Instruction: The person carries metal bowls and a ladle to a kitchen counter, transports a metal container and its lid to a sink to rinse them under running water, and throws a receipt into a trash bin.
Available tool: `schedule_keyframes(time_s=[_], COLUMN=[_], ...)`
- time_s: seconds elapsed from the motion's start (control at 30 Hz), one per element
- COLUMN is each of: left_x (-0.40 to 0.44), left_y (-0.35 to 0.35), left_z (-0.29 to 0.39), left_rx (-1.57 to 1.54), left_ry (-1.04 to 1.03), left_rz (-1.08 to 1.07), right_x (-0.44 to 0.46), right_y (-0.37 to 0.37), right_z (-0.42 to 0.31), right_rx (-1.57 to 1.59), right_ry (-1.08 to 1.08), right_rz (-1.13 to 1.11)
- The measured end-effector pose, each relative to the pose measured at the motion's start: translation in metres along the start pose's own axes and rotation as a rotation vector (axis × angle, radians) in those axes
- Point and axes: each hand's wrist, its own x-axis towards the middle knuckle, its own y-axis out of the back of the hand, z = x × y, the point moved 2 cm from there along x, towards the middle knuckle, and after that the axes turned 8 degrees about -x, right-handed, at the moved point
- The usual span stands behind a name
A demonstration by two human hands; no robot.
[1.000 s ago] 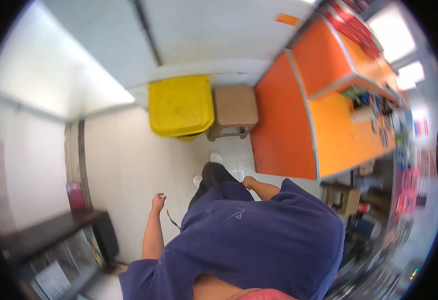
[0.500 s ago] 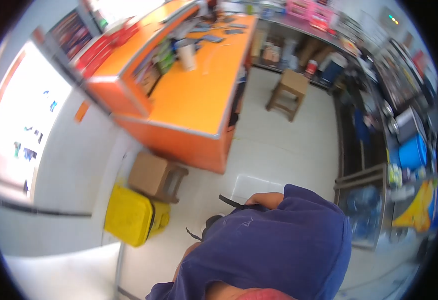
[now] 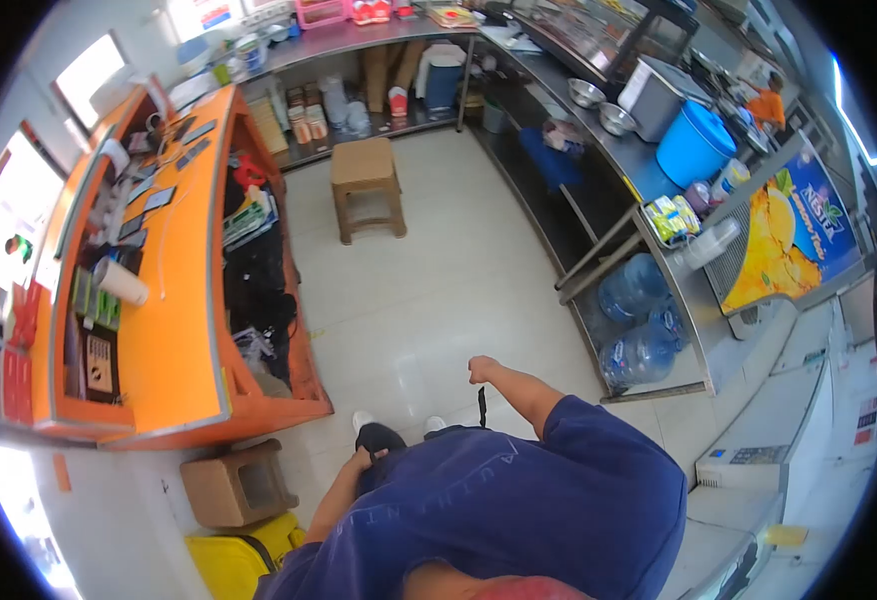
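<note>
My right hand (image 3: 480, 369) is held out over the tiled floor, its fingers curled in, with nothing visible in them. A black strap (image 3: 482, 406) hangs just below it, in front of the dark blue shirt (image 3: 519, 490). Beside the black trouser leg (image 3: 380, 438) is my left hand (image 3: 363, 458), low and close to the body. Its fingers are too small and partly hidden to read. White shoes (image 3: 362, 421) show below on the floor.
An orange counter (image 3: 174, 340) with phones stands left, near a brown stool (image 3: 239, 485) and yellow bin (image 3: 229, 560). Another stool (image 3: 367, 185) stands ahead. Along the right run a metal counter (image 3: 609, 150), blue bucket (image 3: 696, 142) and water bottles (image 3: 639, 355). A person in orange (image 3: 766, 106) is farther back.
The view has swung right, away from the wall and yellow bin towards the aisle between the counters. My right hand now reaches farther from the body; my left hand is beside the leg.
</note>
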Motion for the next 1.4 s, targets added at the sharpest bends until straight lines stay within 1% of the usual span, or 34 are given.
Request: schedule_keyframes(time_s=[0.03,0.07,0.13,0.2,0.23,0.33,0.43,0.5,0.53,0.63,0.67,0.77,0.8,0.87,0.9,0.97,1.03,1.1,1.17,1.2,1.27,1.3,1.33,1.37,1.4], left_x=[0.021,0.041,0.112,0.111,0.096,0.242,0.258,0.283,0.293,0.339,0.361,0.394,0.404,0.421,0.433,0.460,0.490,0.518,0.542,0.556,0.593,0.611,0.626,0.643,0.663], left_y=[-0.001,-0.004,-0.002,0.001,0.002,0.006,0.029,0.058,0.071,0.114,0.128,0.174,0.188,0.217,0.228,0.240,0.246,0.248,0.243,0.240,0.227,0.218,0.210,0.205,0.197], left_z=[0.009,0.018,-0.007,0.072,0.135,0.080,0.194,0.253,0.272,0.321,0.322,0.341,0.348,0.360,0.370,0.391,0.421,0.457,0.496,0.511,0.533,0.546,0.558,0.572,0.584], left_rx=[0.028,0.071,0.158,0.327,0.412,0.478,0.660,0.584,0.543,0.259,0.136,0.645,0.725,0.891,0.909,0.940,0.879,0.838,0.823,0.762,0.634,0.625,0.620,0.620,0.596], left_ry=[0.009,-0.026,-0.097,-0.062,-0.047,-0.255,-0.187,-0.212,-0.217,-0.149,-0.074,-0.246,-0.191,-0.073,-0.075,-0.079,-0.063,-0.075,-0.119,-0.088,-0.027,-0.002,0.024,0.051,0.059], left_rz=[-0.026,-0.041,-0.066,-0.111,-0.136,-0.201,-0.141,-0.178,-0.199,-0.253,-0.273,-0.154,-0.182,-0.238,-0.227,-0.203,-0.174,-0.131,-0.078,-0.087,-0.109,-0.103,-0.098,-0.093,-0.123], right_x=[0.003,0.007,0.019,0.038,0.050,0.083,0.115,0.127,0.134,0.158,0.168,0.174,0.176,0.182,0.184,0.202,0.204,0.214,0.234,0.247,0.277,0.289,0.304,0.322,0.351], right_y=[0.004,0.008,0.020,0.036,0.045,0.097,0.154,0.190,0.207,0.251,0.260,0.296,0.302,0.303,0.305,0.285,0.280,0.272,0.261,0.261,0.279,0.300,0.320,0.345,0.352], right_z=[0.013,0.023,0.034,0.039,0.039,0.044,0.049,0.054,0.055,0.060,0.063,0.081,0.090,0.114,0.128,0.162,0.194,0.232,0.281,0.300,0.336,0.362,0.382,0.405,0.424], right_rx=[0.036,0.070,0.123,0.160,0.164,0.181,0.254,0.309,0.317,0.352,0.335,0.554,0.588,0.714,0.775,0.640,0.528,0.365,0.595,0.710,0.891,0.975,0.987,0.985,0.987], right_ry=[-0.017,-0.033,-0.023,0.030,0.050,0.091,0.094,0.068,0.077,0.090,0.104,0.023,-0.038,-0.156,-0.213,-0.374,-0.536,-0.548,-0.694,-0.765,-0.743,-0.734,-0.743,-0.648,-0.551], right_rz=[0.037,0.074,0.110,0.115,0.107,0.129,0.221,0.269,0.278,0.262,0.355,0.187,0.215,0.199,0.193,0.233,0.015,-0.123,-0.113,-0.110,-0.100,-0.084,-0.054,0.021,0.085])
